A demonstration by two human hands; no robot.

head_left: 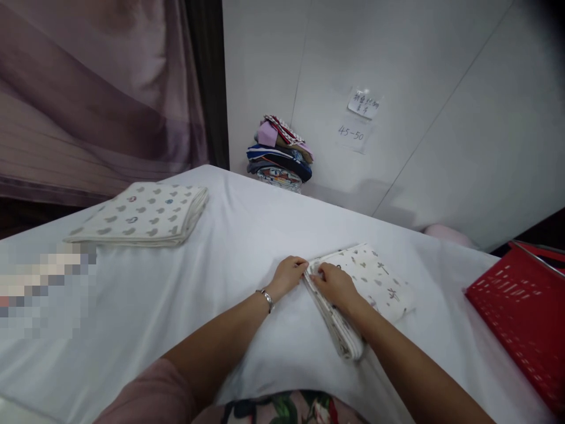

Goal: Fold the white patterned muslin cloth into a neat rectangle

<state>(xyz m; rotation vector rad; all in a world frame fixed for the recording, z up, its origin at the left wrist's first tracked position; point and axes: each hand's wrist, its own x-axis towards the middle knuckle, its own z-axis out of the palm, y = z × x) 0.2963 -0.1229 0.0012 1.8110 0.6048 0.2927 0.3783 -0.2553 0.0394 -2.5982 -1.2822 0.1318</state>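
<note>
A folded white cloth [375, 271] with small grey and dark prints lies on the white-covered table, its layered folded edge facing left and towards me. My left hand [290, 277], with a silver bracelet at the wrist, pinches the far left corner of this cloth. Just to the right, my right hand [336, 285] is closed with curled fingers on the same edge, close to the corner. The fingertips of my right hand are partly hidden. Farther left lies another folded cloth [150, 212], white with grey mouse-head shapes, untouched by either hand.
A red perforated basket [521, 312] with a metal handle stands at the right. Beyond the far edge of the table [260, 218] rises a stack of folded fabrics [280, 156] against the wall. Paper notes [352, 135] hang there. A pinkish curtain [101, 94] covers the left.
</note>
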